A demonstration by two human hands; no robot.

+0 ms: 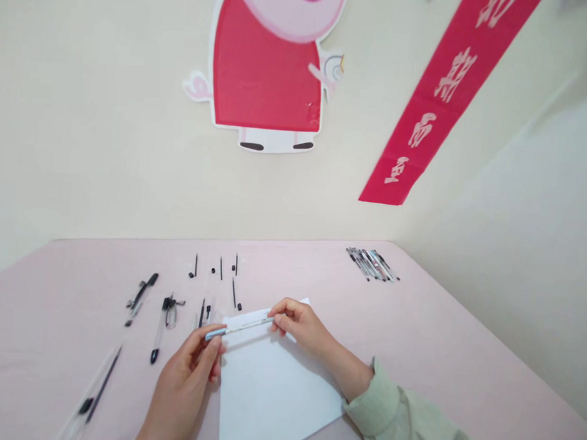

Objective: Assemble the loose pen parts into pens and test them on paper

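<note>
Slim pen (249,325) is up in the air above the top end of the white paper (272,399), lying nearly level, slightly tilted: light-blue end (215,334) low on your left, other end up on your right.

Left hand (185,373): grip closed down to a thumb-and-finger pinch on the blue end. Right hand (302,326): thumb and forefinger pinched around the far end, which your fingers partly cover. Can't tell how hard either grip squeezes.

Handling, my read: very light, stiff along its length, smooth enough to roll or slip. Thin barrel could flex or crack if you lever it sideways. Hold it close to both ends, pads opposed, pulls and twists in line with the axis.

Around you on the pink tabletop (438,353): dark thin rod (234,293) and black cap (239,307) beyond the paper, clear tube (159,331) to the left, pen bundle (373,265) far right, well apart from your hands.
</note>
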